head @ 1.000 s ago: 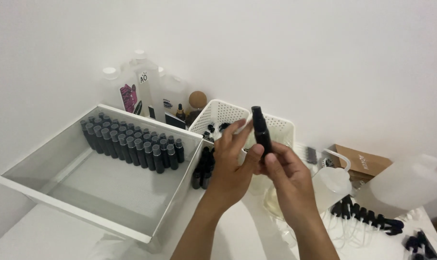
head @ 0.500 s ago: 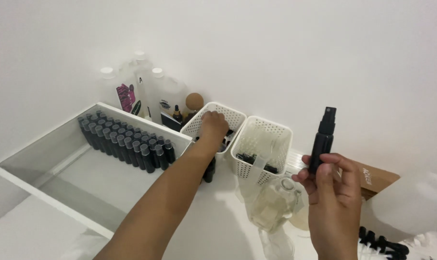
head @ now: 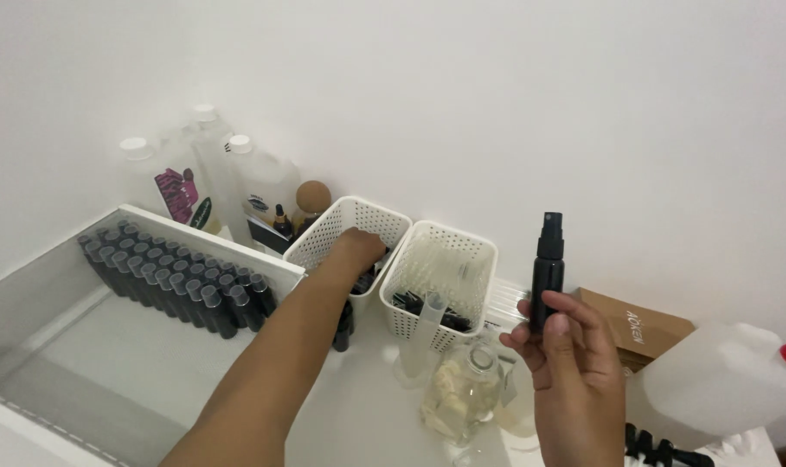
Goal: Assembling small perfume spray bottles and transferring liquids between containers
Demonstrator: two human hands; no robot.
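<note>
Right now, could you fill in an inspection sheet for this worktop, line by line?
Surface: white worktop against a white wall.
Job's things: small black spray bottle, upright; left white basket holding dark small parts; right white basket with clear tubes.
Clutter: white tray with rows of capped black bottles; glass bottle; white jugs; brown box; large pale jug.
Fingers: left hand reaches into the left basket, grip hidden; right hand holds the spray bottle.
Cables: nothing seen.
Surroundings: bare white wall only.
</note>
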